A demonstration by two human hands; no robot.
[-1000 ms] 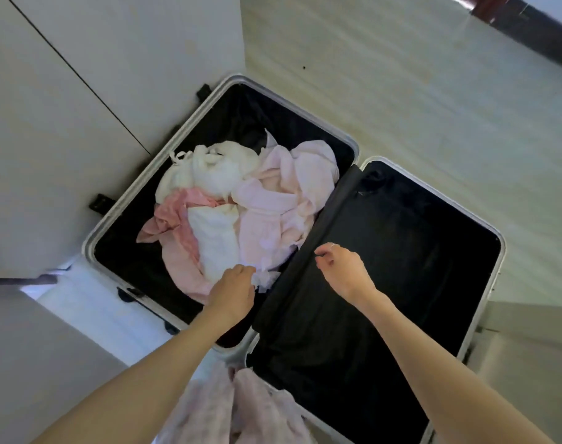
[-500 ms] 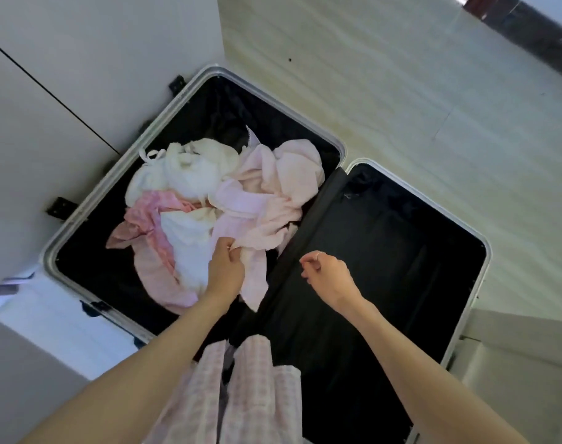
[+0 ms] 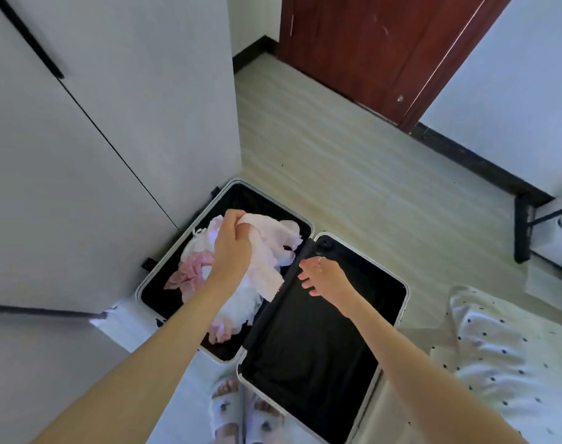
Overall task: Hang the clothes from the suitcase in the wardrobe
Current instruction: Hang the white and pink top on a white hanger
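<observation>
The left hand [image 3: 233, 248] grips a pale pink garment [image 3: 267, 251], raised over the open suitcase [image 3: 401, 285] beside the wardrobe [image 3: 97, 155]; the right hand [image 3: 324, 278] hovers open. Best to lift it clear, shake out tangles, and find the shoulders with the free hand.

A bedroom in a home — pale wood-look floor [image 3: 353, 174], white walls with a dark skirting board [image 3: 484, 163], and a dark red-brown wooden door [image 3: 379, 49] at the far side. Tall white wardrobe doors [image 3: 90, 116] with a dark handle fill the left, and a bed with white spotted bedding [image 3: 510, 357] lies at lower right. An open suitcase [image 3: 321, 341] of clothes [image 3: 190, 270] lies on the floor between them — the person stands over it in slippers [image 3: 228, 408].
</observation>
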